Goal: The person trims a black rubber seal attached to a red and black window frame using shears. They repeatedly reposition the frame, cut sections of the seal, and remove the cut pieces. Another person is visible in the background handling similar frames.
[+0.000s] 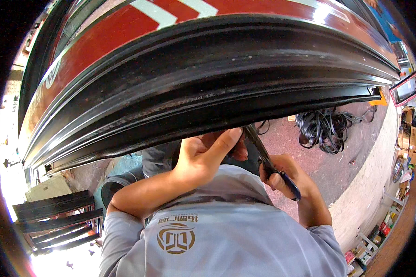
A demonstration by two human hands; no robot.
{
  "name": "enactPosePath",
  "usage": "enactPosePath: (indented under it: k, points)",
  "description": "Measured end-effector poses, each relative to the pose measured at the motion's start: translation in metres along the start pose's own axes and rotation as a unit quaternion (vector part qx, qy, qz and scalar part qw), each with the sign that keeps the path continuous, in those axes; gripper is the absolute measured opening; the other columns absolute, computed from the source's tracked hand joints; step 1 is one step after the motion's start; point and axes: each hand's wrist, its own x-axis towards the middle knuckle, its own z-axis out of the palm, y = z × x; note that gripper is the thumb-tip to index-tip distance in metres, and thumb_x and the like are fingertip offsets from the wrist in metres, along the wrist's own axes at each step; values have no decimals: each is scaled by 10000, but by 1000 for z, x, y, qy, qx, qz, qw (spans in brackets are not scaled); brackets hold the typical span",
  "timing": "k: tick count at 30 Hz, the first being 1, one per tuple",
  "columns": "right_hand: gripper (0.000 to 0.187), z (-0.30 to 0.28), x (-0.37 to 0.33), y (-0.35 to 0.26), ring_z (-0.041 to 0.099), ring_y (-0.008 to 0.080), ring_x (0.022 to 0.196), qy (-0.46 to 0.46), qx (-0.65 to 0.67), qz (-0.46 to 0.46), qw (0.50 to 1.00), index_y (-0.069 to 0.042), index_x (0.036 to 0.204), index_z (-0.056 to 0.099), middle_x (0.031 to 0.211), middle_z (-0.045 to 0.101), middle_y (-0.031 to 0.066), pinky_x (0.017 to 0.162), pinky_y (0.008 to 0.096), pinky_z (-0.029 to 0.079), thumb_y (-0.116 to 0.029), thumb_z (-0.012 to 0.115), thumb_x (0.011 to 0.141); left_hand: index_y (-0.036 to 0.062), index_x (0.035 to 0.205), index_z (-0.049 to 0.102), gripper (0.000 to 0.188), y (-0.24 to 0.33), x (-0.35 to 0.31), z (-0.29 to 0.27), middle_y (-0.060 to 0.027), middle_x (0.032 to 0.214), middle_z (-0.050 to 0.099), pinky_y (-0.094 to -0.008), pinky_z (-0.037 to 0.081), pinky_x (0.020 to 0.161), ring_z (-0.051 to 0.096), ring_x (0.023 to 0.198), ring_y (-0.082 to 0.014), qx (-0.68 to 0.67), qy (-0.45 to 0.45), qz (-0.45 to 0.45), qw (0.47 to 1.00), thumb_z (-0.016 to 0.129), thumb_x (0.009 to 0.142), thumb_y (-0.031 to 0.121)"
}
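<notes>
A long black metal frame profile spans the view in front of me, with a black rubber sealing strip running along its near lower edge. My left hand is closed at that edge, thumb and fingers pinching the strip; the profile hides part of the grip. Scissors with dark blue handles are held in my right hand. Their dark blades point up to the edge, right beside my left thumb, and the tips are partly hidden.
Red film with white stripes covers the profile's far face. On the floor at right lies a tangled heap of black strip. Black framed pieces stand at lower left. Boxes and goods line the right side.
</notes>
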Motion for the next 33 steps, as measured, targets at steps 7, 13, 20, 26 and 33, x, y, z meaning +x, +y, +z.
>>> enactPosePath:
  k: [7, 13, 20, 26, 33]
  points:
    - [698, 3, 2, 3, 410, 94, 669, 1, 1, 2, 1000, -27, 776, 532, 689, 435, -18, 541, 298, 324, -719, 577, 857, -12, 1033, 593, 178, -2, 0, 0, -104, 783, 658, -327, 567, 645, 656, 683, -188, -20, 25, -35, 999, 559, 1009, 162]
    - [733, 4, 1, 0, 412, 91, 631, -7, 9, 7, 1000, -48, 754, 519, 659, 437, -38, 518, 291, 320, -776, 531, 842, -18, 1078, 600, 209, -2, 0, 0, -106, 808, 663, -334, 581, 656, 665, 713, -190, -24, 23, -25, 999, 579, 1002, 176]
    - [777, 4, 2, 1, 472, 89, 556, -4, 4, 13, 1000, -41, 749, 553, 616, 473, -16, 475, 255, 358, -814, 522, 807, -20, 1111, 596, 221, -3, 0, -1, -109, 818, 659, -341, 578, 657, 661, 711, -198, -21, 18, -20, 999, 579, 1001, 172]
    - [739, 5, 0, 2, 441, 80, 589, -2, 14, 17, 1000, -53, 748, 537, 631, 453, -33, 492, 264, 337, -788, 529, 829, -34, 1125, 597, 238, -4, 0, -1, -114, 819, 657, -334, 571, 653, 652, 702, -197, -31, 19, -31, 999, 571, 1004, 169]
    - [728, 6, 1, 4, 422, 77, 619, -18, 25, 6, 1000, -60, 770, 543, 653, 451, -44, 513, 272, 329, -784, 513, 843, -46, 1132, 600, 249, -5, 0, -2, -113, 823, 658, -333, 569, 646, 646, 696, -196, -29, 23, -39, 999, 568, 1004, 164]
